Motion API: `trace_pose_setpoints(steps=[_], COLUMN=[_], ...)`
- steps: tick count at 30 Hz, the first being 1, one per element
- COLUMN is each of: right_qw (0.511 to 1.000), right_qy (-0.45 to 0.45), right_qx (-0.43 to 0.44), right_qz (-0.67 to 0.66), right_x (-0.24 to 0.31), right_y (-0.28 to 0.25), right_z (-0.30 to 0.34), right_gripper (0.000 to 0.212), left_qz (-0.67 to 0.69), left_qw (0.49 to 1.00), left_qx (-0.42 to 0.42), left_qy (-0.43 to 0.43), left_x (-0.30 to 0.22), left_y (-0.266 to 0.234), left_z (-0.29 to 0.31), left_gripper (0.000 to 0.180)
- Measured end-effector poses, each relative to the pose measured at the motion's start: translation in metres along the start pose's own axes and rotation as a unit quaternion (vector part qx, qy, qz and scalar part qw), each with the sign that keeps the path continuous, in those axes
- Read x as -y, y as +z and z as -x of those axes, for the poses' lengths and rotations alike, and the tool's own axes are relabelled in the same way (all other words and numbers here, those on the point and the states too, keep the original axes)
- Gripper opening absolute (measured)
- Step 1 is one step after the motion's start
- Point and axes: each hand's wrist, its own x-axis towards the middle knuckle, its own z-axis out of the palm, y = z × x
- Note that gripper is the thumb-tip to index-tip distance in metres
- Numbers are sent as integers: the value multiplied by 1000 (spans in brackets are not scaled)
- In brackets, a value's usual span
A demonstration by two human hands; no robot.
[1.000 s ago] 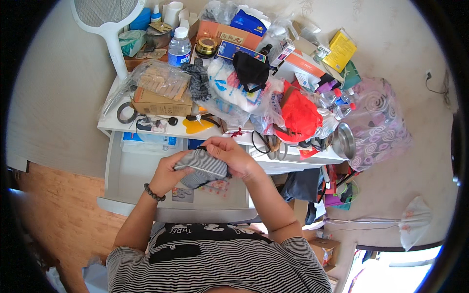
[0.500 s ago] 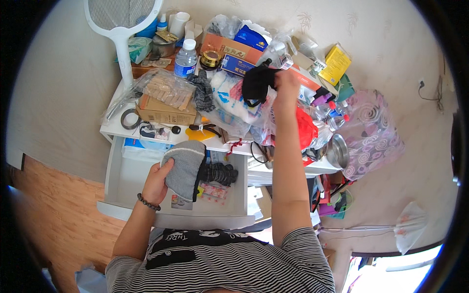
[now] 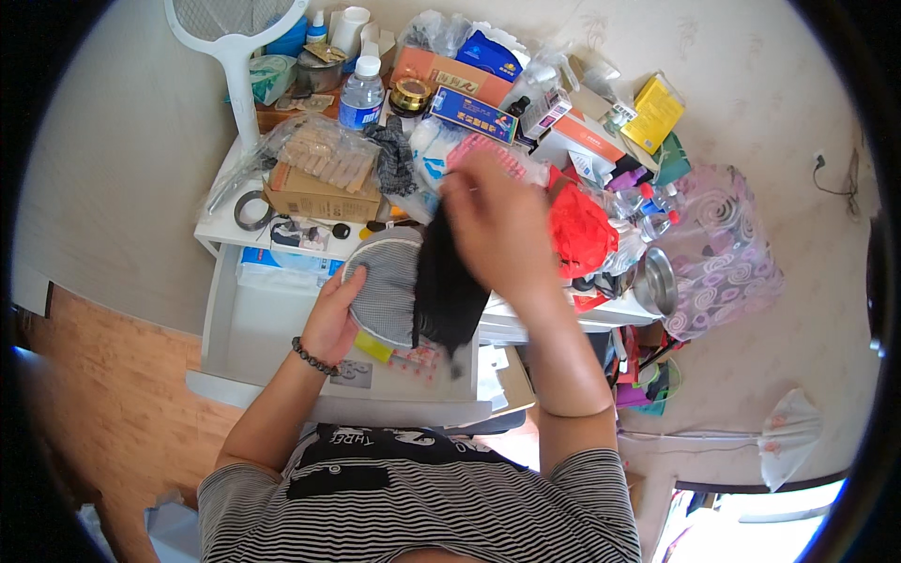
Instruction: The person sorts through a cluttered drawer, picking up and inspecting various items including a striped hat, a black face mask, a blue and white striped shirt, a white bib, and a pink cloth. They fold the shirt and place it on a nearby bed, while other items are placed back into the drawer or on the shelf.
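Note:
My left hand [image 3: 334, 317] is closed on the edge of a rounded grey checked cloth piece [image 3: 385, 289] with a dark edge, held over the open white drawer [image 3: 258, 324]. My right hand [image 3: 502, 230] pinches the top of a limp black cloth [image 3: 445, 286]. That black cloth hangs down against the grey piece's right side, over the drawer's right part. Below them in the drawer lie a pink patterned packet [image 3: 419, 359], partly covered, and a flat grey card [image 3: 353, 372]. The rest of the drawer's right side is hidden by the cloths.
The white tabletop [image 3: 219, 218] is crowded. It carries a water bottle [image 3: 361, 94], a brown carton [image 3: 324, 208], a tape roll [image 3: 251, 212], a red bag [image 3: 579, 230] and a steel bowl [image 3: 656, 281]. A white bug-zapper racket [image 3: 238, 80] stands at the left.
My right hand has brought the black cloth from the pile on the table down beside the grey cloth piece. My left hand has shifted right and slightly up with the grey piece.

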Motion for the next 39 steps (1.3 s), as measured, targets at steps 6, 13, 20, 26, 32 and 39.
trace_pose_setpoints(steps=[6, 13, 20, 26, 32, 39], right_qw=[998, 991, 989, 987, 981, 972], right_qy=[-60, -89, -119, -147, -165, -33], right_qx=[28, 50, 48, -62, -15, 106], right_qz=[-8, -85, -73, 26, -105, -208], right_x=[-35, -39, -30, -33, -28, -43], right_y=[79, 86, 59, 47, 50, 90], right_z=[2, 3, 7, 25, 74, 86], right_gripper=[8, 8, 11, 19, 27, 23], left_qz=[115, -47, -16, -41, -78, -171], left_qw=[986, 997, 999, 999, 995, 975], left_qx=[59, 36, 6, 6, -7, -67], left_qy=[-104, -47, -32, -2, 55, 127], left_x=[6, 12, 12, 10, 0, -18], left_y=[4, -2, 0, -5, 5, -2], left_z=[11, 14, 15, 20, 22, 35], left_gripper=[46, 54, 48, 46, 48, 49])
